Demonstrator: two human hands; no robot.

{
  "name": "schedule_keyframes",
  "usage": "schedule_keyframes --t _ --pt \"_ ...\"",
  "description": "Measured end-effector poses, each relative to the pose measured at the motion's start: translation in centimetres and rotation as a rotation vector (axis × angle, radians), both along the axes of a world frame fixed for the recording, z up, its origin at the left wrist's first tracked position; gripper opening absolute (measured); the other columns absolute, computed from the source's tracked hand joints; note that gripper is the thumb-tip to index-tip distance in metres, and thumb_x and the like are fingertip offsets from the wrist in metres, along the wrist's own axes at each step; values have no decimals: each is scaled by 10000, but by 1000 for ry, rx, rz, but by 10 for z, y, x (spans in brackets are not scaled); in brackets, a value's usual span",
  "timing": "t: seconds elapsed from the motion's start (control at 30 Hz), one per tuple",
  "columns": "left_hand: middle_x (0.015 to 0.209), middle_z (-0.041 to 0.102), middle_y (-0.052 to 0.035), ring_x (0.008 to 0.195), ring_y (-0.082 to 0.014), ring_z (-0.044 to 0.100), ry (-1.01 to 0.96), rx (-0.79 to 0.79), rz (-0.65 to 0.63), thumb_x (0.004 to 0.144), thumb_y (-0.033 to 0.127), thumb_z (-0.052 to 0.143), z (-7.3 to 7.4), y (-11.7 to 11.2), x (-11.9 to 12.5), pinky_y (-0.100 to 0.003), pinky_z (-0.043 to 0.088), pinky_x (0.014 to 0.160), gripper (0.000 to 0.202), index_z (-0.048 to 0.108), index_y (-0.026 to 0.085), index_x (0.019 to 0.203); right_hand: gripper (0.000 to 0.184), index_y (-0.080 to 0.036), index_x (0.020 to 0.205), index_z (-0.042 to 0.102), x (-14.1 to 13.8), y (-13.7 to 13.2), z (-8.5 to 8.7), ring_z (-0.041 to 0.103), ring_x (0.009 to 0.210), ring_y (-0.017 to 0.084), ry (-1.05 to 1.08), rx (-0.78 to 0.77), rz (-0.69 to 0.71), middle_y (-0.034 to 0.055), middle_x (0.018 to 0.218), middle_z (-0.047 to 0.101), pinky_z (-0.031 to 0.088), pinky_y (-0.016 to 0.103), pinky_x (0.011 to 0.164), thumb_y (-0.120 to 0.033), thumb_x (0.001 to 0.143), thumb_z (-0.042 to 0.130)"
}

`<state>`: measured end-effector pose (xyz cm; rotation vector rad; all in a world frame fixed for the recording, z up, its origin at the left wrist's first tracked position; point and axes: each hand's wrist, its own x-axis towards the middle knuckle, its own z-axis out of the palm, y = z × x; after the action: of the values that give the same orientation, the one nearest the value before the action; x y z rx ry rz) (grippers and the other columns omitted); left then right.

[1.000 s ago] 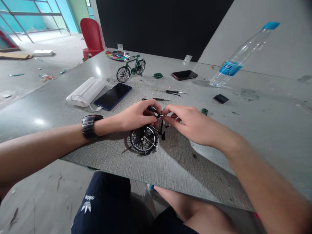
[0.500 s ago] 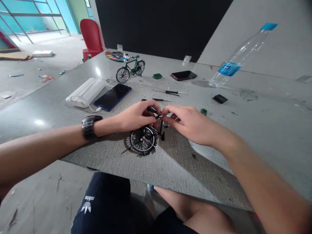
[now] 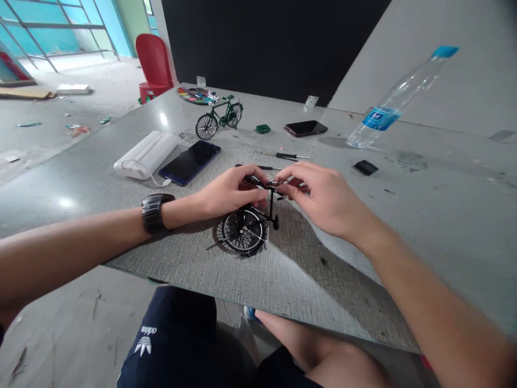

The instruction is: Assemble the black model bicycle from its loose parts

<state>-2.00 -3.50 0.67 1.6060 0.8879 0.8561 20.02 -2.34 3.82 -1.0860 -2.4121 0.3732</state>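
Observation:
A black model bicycle (image 3: 244, 231) is on the table in front of me, one spoked wheel towards me. My left hand (image 3: 238, 188) is closed around its upper part, fingers and thumb at the black frame. Thumb and fingertips of my right hand (image 3: 319, 194) are pinched together just right of the left fingertips, on a small silvery part at the top of the frame. The fingers partly hide that part, so its kind cannot be told. Much of the bicycle's far side is hidden behind the hands.
Behind the hands lie screwdrivers (image 3: 287, 156), a green model bicycle (image 3: 220, 117), a small green piece (image 3: 263, 129) and a phone (image 3: 306, 127). To the left are a blue phone (image 3: 190, 163) and a white power bank (image 3: 145, 153). A plastic bottle (image 3: 379, 118) and black piece (image 3: 365, 167) are right.
My right hand has shifted slightly up and right and now covers the small green piece beside it. The black bicycle sits slightly farther right in view. The left hand keeps its grip.

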Motion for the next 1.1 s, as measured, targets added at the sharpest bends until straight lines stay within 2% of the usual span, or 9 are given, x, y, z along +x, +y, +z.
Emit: schedule_keyframes --t 0.17,0.33,0.47,0.53,0.73,0.83,0.9,1.03,1.1 --pt "833 754 -58 740 -127 681 7 46 8 981 293 609 0 -1 1 -266 531 733 164 597 139 1034 168 -242 1047 721 -1 2 0 701 901 223 55 1 -20 68 1048 753 557 395 794 -254 987 565" --pt "844 752 -44 726 -112 677 -16 9 21 995 209 550 -2 -1 1 -251 519 704 113 594 151 1081 222 -237 1154 713 0 3 -2 722 922 246 136 14 -87 79 1051 767 587 448 854 -322 993 585" --pt "819 751 -33 747 -133 694 -70 4 41 989 220 585 -4 -2 1 -279 537 733 365 477 163 1332 265 -222 1209 697 0 2 -1 718 913 226 163 11 -81 85 1071 748 599 419 834 -322 1012 552" --pt "816 752 -38 752 -141 695 -88 -20 59 985 237 605 -5 -3 2 -293 544 747 454 410 153 1387 271 -220 1209 701 -1 1 0 706 943 226 159 41 -81 93 1112 733 601 406 822 -320 1012 544" --pt "874 748 -58 761 -147 699 -94 -58 110 985 338 619 -4 -4 3 -285 542 694 376 452 170 1278 232 -230 1147 699 -1 1 1 696 931 233 201 112 -116 91 1070 729 600 406 806 -342 998 561" --pt "864 740 -41 784 -157 706 -83 34 163 1003 351 581 1 -2 1 -285 544 709 384 437 183 1317 197 -221 1090 687 0 1 0 694 921 230 252 146 -142 90 1061 725 597 410 829 -355 991 583" --pt "878 724 -25 820 -172 723 -79 134 235 1008 343 570 8 0 -1 -287 542 728 472 376 203 1415 185 -226 1070 681 0 1 0 695 921 231 276 158 -157 83 1045 729 593 414 839 -367 993 589" --pt "1029 692 -33 900 -202 746 -23 308 335 994 342 595 21 2 -8 -293 528 769 703 193 250 1563 181 -242 1071 689 0 -1 2 705 931 236 284 211 -167 75 1042 743 581 422 861 -376 998 591" --pt "1026 696 -38 905 -205 728 30 351 347 973 351 623 27 1 -11 -298 519 790 751 192 227 1574 200 -241 1087 697 0 -2 3 706 945 240 295 242 -167 79 1068 744 579 427 872 -386 998 591"
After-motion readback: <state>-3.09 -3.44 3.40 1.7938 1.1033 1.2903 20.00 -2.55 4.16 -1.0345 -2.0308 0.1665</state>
